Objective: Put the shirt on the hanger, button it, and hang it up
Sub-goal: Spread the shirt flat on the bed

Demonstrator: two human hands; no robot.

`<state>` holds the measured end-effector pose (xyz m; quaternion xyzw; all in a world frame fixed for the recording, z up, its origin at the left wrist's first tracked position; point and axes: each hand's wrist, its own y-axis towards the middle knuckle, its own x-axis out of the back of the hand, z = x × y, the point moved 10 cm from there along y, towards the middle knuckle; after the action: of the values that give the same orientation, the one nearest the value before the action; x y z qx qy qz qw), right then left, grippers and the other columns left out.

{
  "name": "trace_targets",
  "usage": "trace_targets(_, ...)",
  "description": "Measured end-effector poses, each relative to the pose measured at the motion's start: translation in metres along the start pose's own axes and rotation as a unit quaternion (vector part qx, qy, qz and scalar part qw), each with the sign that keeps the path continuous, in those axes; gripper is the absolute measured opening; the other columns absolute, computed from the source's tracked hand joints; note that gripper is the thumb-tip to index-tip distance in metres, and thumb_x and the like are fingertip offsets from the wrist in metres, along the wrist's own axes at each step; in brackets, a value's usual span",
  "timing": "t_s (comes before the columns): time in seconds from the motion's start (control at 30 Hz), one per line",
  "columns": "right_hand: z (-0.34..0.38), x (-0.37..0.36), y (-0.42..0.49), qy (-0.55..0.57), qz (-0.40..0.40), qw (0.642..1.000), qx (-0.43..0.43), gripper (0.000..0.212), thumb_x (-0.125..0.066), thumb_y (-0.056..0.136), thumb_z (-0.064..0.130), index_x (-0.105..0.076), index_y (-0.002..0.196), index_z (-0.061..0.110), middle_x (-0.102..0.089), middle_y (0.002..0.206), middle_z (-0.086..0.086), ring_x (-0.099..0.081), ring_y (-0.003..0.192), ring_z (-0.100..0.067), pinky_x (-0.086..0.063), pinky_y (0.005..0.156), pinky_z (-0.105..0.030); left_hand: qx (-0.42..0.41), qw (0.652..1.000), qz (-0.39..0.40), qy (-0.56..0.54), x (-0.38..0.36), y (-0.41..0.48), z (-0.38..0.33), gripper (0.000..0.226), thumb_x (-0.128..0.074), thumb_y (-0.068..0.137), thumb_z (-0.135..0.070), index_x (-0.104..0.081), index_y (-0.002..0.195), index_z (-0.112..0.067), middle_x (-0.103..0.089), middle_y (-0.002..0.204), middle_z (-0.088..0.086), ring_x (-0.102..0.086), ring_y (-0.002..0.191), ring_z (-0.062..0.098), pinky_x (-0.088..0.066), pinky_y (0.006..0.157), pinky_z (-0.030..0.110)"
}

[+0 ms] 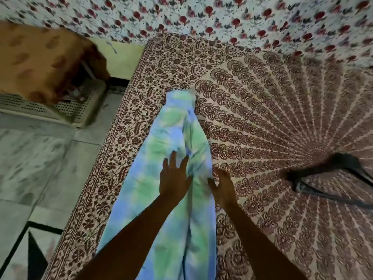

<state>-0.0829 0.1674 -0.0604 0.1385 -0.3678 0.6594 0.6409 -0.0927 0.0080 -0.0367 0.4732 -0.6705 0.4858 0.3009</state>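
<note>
my left hand (175,178) lies flat, fingers spread, on the blue-green shirt (173,128) on the bed (262,118); my right hand (222,186) touches its edge, grip unclear.

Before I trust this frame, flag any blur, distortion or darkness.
Head view: motion blur smears the floral cloth along the top; head view: wide-angle distortion bows the bedspread border; head view: dim light leaves the left hand, right hand and black hanger dark and soft-edged; the shirt reads clearly.

Home bedroom: bed (262,118) under a printed mandala bedspread (282,199), floral cloth (201,17) along the wall, marble-tiled floor (40,158), perforated plastic basket (66,110) under draped orange fabric (36,57).
</note>
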Motion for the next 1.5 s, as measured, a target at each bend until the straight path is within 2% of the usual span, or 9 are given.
trace_targets(0.23,-0.008,-0.037,0.075,0.17,-0.004,0.981,-0.098,0.042,-0.053,0.092,0.007,-0.043,0.131,-0.005,-0.054,0.126,-0.019,-0.052,0.116,-0.026,-0.041,0.093,-0.018,0.091,0.994,0.017,-0.052,-0.035,0.055,0.021,0.068,-0.048,0.088,-0.046,-0.011,0.144,-0.037,0.0,0.155,0.014,-0.024,0.133,0.042,-0.04,0.096,0.05)
trace_targets(0.43,0.044,-0.083,0.071,-0.04,0.034,0.997,0.053,0.049,-0.034,0.084,0.036,-0.054,0.124,0.015,-0.061,0.109,-0.013,-0.06,0.095,-0.031,-0.047,0.073,-0.036,0.064,0.949,-0.262,-0.163,0.037,0.081,0.037,0.054,-0.032,0.083,-0.05,-0.056,0.124,-0.023,-0.039,0.144,0.014,-0.036,0.133,0.03,-0.034,0.105,0.04)
trace_targets(0.63,0.084,-0.107,0.044,0.033,0.104,0.979,0.174,0.039,-0.044,0.078,0.029,-0.059,0.113,0.02,-0.065,0.105,-0.012,-0.057,0.089,-0.016,-0.041,0.076,-0.028,0.033,0.997,-0.041,-0.051,0.022,0.135,0.033,0.068,-0.054,0.09,-0.022,-0.017,0.145,-0.038,-0.023,0.152,0.005,-0.037,0.131,0.036,-0.041,0.096,0.047)
trace_targets(0.83,0.036,-0.039,0.094,0.223,-0.067,0.972,-0.02,0.032,-0.053,0.081,0.026,-0.068,0.102,0.008,-0.064,0.095,-0.009,-0.06,0.085,-0.025,-0.047,0.076,-0.031,0.051,0.964,-0.117,-0.234,0.041,0.117,0.06,0.06,-0.047,0.081,-0.003,-0.045,0.135,-0.03,-0.063,0.116,0.013,-0.059,0.087,0.038,-0.037,0.065,0.03)
trace_targets(1.0,0.046,-0.055,0.128,0.284,0.019,0.954,-0.098,0.012,-0.061,0.086,0.008,-0.056,0.095,0.002,-0.061,0.078,-0.008,-0.056,0.069,-0.017,-0.048,0.064,-0.017,0.093,0.894,-0.107,-0.425,0.055,0.104,0.06,0.056,-0.044,0.066,-0.023,-0.059,0.117,-0.008,-0.063,0.106,0.01,-0.057,0.092,0.022,-0.039,0.073,0.028)
trace_targets(1.07,0.046,-0.075,0.129,0.36,0.074,0.917,-0.157,0.027,-0.067,0.083,0.014,-0.06,0.103,-0.003,-0.067,0.092,-0.014,-0.064,0.083,-0.027,-0.054,0.083,-0.027,0.105,0.877,-0.102,-0.458,0.063,0.097,0.057,0.038,-0.06,0.075,-0.03,-0.061,0.108,-0.011,-0.062,0.093,0.001,-0.055,0.084,0.017,-0.039,0.072,0.028)
trace_targets(1.13,0.049,-0.083,0.128,0.41,0.1,0.888,-0.182,0.033,-0.071,0.078,0.018,-0.065,0.103,-0.003,-0.068,0.102,-0.02,-0.065,0.094,-0.033,-0.051,0.092,-0.043,0.098,0.892,-0.114,-0.427,0.074,0.091,0.057,0.022,-0.068,0.08,-0.033,-0.063,0.091,-0.015,-0.062,0.08,-0.002,-0.056,0.075,0.012,-0.041,0.07,0.025)
trace_targets(1.27,0.066,-0.059,0.119,0.435,0.103,0.878,-0.172,0.004,-0.067,0.077,-0.001,-0.067,0.078,0.003,-0.066,0.077,-0.011,-0.062,0.076,-0.024,-0.05,0.073,-0.031,0.067,0.911,-0.175,-0.369,0.111,0.073,0.062,0.041,-0.066,0.083,-0.03,-0.043,0.054,-0.013,-0.038,0.051,-0.001,-0.041,0.045,0.005,-0.028,0.047,0.017)
trace_targets(1.5,0.11,-0.011,0.07,0.496,0.143,0.845,-0.141,0.057,-0.079,0.068,0.027,-0.061,0.114,-0.002,-0.064,0.114,-0.021,-0.062,0.105,-0.034,-0.045,0.1,-0.047,0.045,0.885,-0.129,-0.444,0.158,0.04,0.045,0.032,-0.064,0.08,-0.014,-0.053,0.109,-0.006,-0.061,0.1,0.019,-0.059,0.087,0.027,-0.047,0.076,0.039)
